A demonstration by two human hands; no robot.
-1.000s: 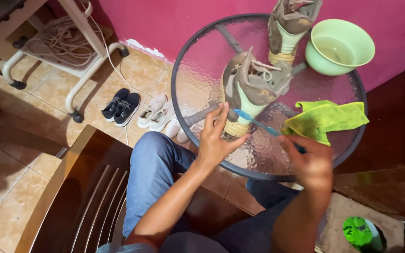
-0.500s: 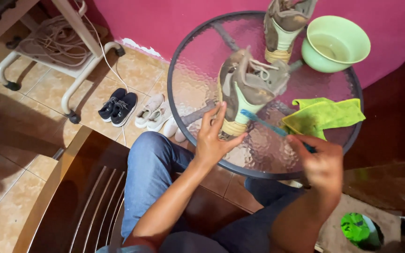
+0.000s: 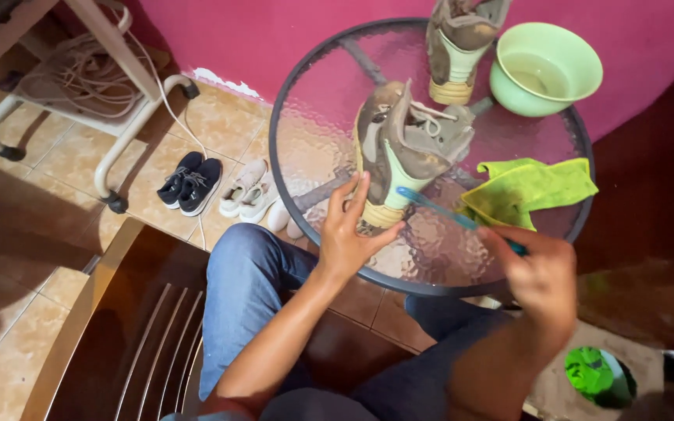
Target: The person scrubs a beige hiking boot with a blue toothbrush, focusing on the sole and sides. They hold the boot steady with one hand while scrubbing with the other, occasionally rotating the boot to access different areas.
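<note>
- While the left hand spreads open against the heel of the shoe on the glass counter,
- right hand grips a toothbrush, bristles touching the heel.
- Cloth lies beside.

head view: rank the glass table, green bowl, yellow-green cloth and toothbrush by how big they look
1. glass table
2. yellow-green cloth and green bowl: look alike, unranked
3. toothbrush, thin, partly hidden in the right hand
</note>
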